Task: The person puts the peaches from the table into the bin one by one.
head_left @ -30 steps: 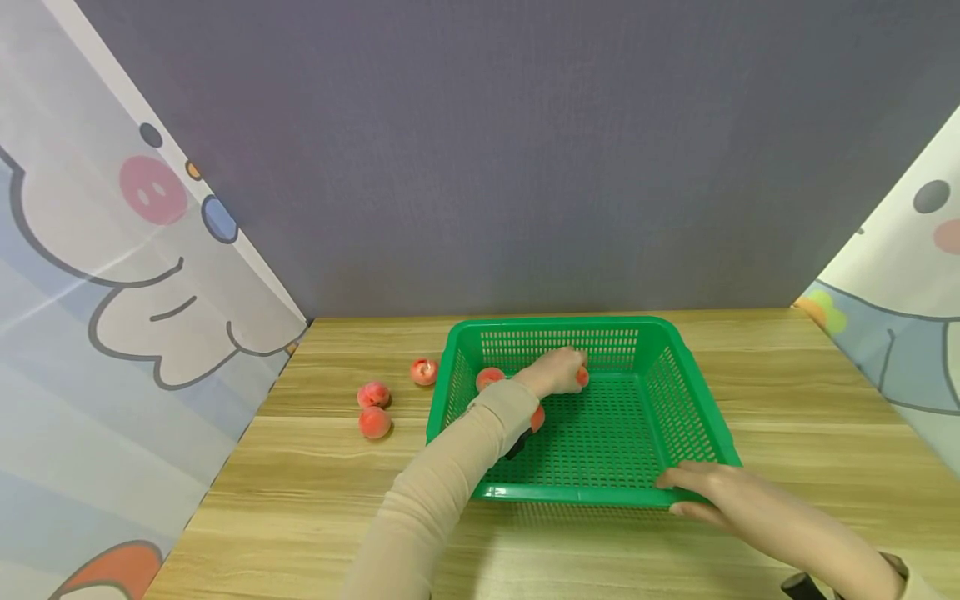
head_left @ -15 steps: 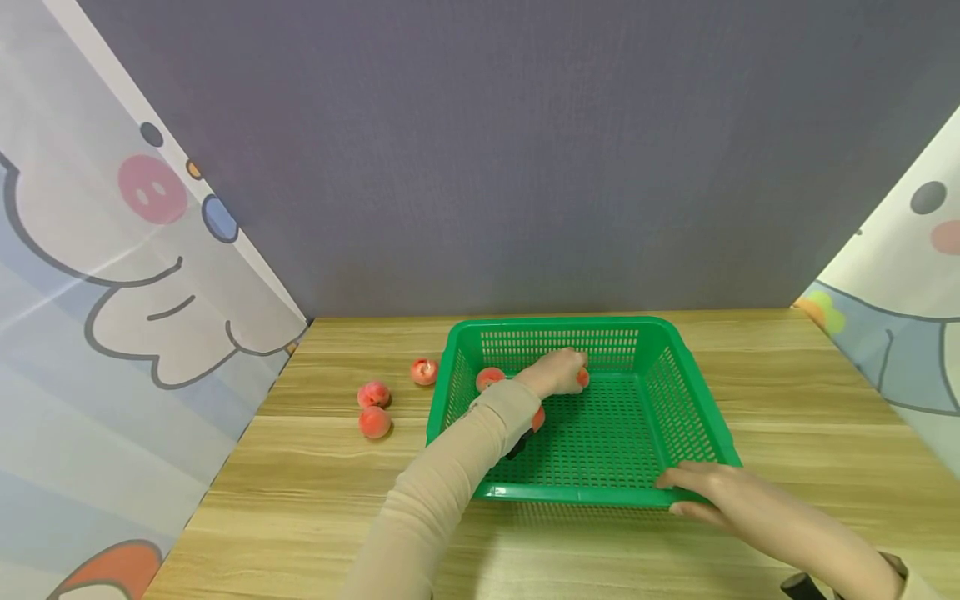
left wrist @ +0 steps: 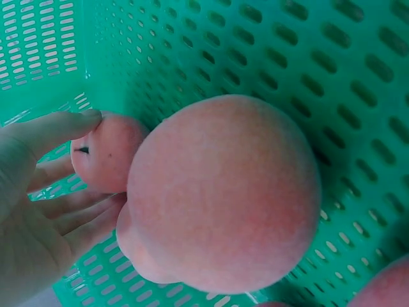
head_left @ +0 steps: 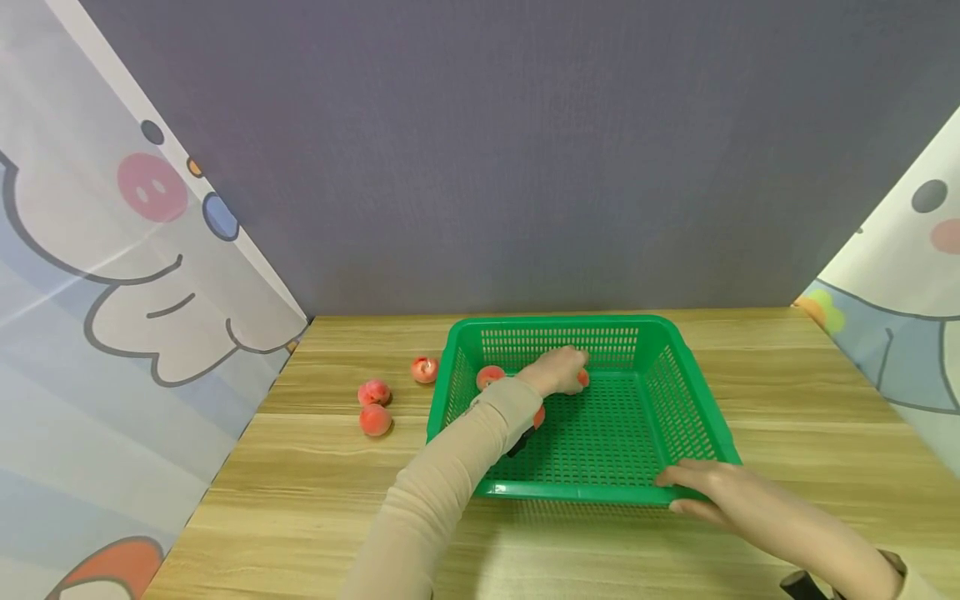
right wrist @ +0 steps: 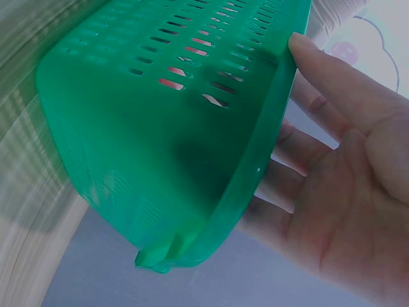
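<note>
A green plastic basket (head_left: 585, 493) with slotted walls stands on the table. Inside it, near the back wall, my left hand (head_left: 558, 371) holds a peach (left wrist: 110, 155) between thumb and fingers. In the left wrist view a larger-looking peach (left wrist: 223, 192) sits close to the camera and covers part of another behind it. The head view shows a peach (head_left: 491, 377) left of that hand and one more (head_left: 538, 417) partly behind the sleeve. At the basket's near right corner my right hand (head_left: 708, 487) grips the rim, thumb outside and fingers over the edge.
Left of the basket, a peach (head_left: 424, 370) lies close to its wall. Two others, a blotchy one (head_left: 373, 392) and a smoother one (head_left: 375, 420), lie together farther left on the wooden table (head_left: 315, 475). A grey panel (head_left: 555, 167) rises behind the table.
</note>
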`<state>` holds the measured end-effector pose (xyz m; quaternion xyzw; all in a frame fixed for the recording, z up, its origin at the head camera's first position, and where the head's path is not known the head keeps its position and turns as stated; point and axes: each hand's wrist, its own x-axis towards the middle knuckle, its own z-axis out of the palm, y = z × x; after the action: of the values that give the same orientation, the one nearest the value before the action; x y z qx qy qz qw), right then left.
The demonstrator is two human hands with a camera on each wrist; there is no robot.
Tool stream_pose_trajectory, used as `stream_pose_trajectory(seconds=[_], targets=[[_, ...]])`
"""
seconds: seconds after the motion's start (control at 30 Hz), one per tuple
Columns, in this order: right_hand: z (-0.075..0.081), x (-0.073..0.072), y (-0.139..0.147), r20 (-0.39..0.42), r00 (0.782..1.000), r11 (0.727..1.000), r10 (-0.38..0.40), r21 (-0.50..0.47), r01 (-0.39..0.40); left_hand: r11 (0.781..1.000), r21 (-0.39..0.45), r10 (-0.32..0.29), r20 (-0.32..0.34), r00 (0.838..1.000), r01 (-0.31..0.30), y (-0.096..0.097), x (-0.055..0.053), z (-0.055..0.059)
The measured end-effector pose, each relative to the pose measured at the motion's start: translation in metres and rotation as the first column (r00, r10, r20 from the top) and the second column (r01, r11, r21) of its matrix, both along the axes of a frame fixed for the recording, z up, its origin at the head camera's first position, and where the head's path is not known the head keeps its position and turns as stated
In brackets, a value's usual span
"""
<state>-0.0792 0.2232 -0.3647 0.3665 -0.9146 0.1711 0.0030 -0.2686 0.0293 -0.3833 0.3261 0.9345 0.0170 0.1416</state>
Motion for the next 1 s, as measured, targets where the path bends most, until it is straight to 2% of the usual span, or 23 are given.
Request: stream_pose_trajectory(seconds=[0.3,0.63,1.0], targets=[[0.0,0.0,0.0,-0.019,1.0,1.0,0.008,-0.014,-0.008,1.0,-0.018,-0.02,-0.025,0.999,0.02,0.002,0.002,0.003],[0.001,0.0,-0.001,-0.039,0.999,1.0,0.015,-0.023,-0.016,0.999,-0.029,-0.044,-0.012,0.999,0.044,0.003,0.004,0.005],[0.0,0.001,0.0,-0.051,0.999,1.0,0.012,-0.016,-0.013,0.994,-0.043,-0.106,-0.033,0.994,0.105,0.002,0.01,0.017]])
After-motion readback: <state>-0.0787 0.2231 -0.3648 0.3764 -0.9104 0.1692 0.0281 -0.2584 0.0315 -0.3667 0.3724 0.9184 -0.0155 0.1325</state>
